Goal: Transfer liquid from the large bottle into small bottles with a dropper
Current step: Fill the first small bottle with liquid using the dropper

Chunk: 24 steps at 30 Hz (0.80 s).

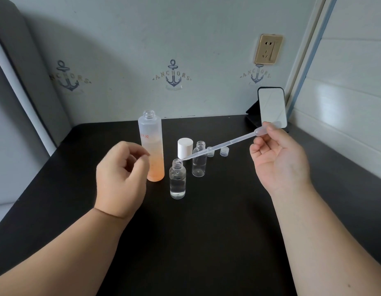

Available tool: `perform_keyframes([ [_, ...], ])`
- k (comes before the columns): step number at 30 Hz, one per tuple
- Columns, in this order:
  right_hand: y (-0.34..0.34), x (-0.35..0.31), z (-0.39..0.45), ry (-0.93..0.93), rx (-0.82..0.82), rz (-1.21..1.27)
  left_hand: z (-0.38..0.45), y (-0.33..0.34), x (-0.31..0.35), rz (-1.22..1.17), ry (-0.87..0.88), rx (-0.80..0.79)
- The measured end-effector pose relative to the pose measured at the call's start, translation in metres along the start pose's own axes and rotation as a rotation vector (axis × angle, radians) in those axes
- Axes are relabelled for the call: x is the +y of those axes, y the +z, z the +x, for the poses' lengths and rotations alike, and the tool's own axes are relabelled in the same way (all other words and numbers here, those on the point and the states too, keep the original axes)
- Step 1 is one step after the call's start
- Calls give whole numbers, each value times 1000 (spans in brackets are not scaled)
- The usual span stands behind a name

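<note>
Our right hand [279,159] pinches the dropper [219,146] bulb, tip over the near small bottle [177,180], while our left hand [121,176] hovers loosely curled, empty, beside the large bottle [151,144].

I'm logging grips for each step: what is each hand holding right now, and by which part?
The right hand pinches the plastic dropper at its bulb end, tip at the nearer small bottle's mouth. The left hand holds nothing.

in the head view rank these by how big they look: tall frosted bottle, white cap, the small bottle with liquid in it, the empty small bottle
1. tall frosted bottle
2. small bottle with liquid and empty small bottle: they look alike; the first stands nearer the camera, so I leave them unranked
3. white cap
</note>
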State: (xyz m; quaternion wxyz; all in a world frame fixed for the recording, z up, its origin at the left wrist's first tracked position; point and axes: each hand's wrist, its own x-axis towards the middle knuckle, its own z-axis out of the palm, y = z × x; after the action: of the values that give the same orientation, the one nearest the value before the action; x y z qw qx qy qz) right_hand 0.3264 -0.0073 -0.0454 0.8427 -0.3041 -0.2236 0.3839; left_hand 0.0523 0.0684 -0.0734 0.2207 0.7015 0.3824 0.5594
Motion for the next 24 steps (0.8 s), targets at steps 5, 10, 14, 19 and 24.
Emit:
perform_keyframes([
  [5, 0, 0, 1, -23, -26, -2, -4, 6, 5, 99, 47, -286],
  [10, 0, 0, 1, -38, -41, -9, -4, 14, 3, 160, -23, -528],
  [14, -1, 0, 1, -44, -28, -4, -4, 20, 1, 199, 33, -556],
  [19, -2, -1, 3, -58, -13, -7, 0, 20, -7, 189, 56, -552],
  [24, -3, -1, 3, -63, -8, -8, 0, 20, -7, 172, 82, -566],
])
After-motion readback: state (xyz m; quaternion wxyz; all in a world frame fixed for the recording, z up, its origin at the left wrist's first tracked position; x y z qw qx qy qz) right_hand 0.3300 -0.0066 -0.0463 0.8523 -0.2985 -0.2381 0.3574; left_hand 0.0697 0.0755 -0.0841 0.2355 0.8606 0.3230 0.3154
